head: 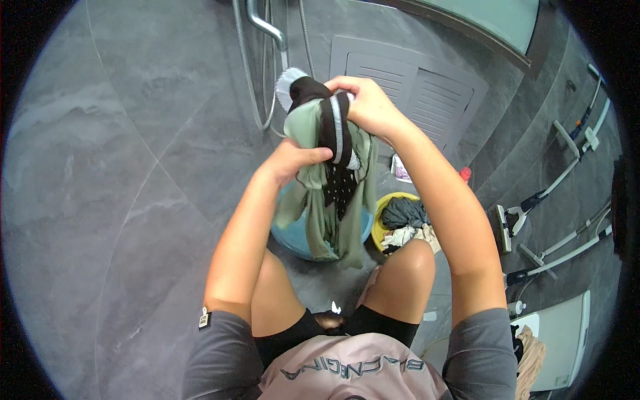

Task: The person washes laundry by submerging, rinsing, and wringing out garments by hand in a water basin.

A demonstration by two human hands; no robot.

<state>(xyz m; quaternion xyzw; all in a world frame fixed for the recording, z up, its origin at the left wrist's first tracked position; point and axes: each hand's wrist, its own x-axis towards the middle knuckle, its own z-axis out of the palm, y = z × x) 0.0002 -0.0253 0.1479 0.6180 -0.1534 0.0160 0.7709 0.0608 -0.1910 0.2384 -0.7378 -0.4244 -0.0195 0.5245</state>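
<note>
A green garment [310, 122] with black and white striped trim and a black dotted part is held up between both hands. My left hand [295, 160] grips its near side, the thumb lying on the striped band. On the upper right, my right hand [367, 102] has its fingers around the bunched black cloth. The garment's lower folds hang over a blue basin [287, 240] and cover much of it. Behind the cloth, a metal spout [267, 30] points down with a stream of water below it.
A yellow basin [378, 235] of clothes stands right of the blue one. A vented grey panel [410, 90] and shower hoses [245, 65] are ahead. Mops and squeegees [560, 175] line the right wall. Beige cloth [530, 355] hangs at lower right beside a white appliance [565, 345].
</note>
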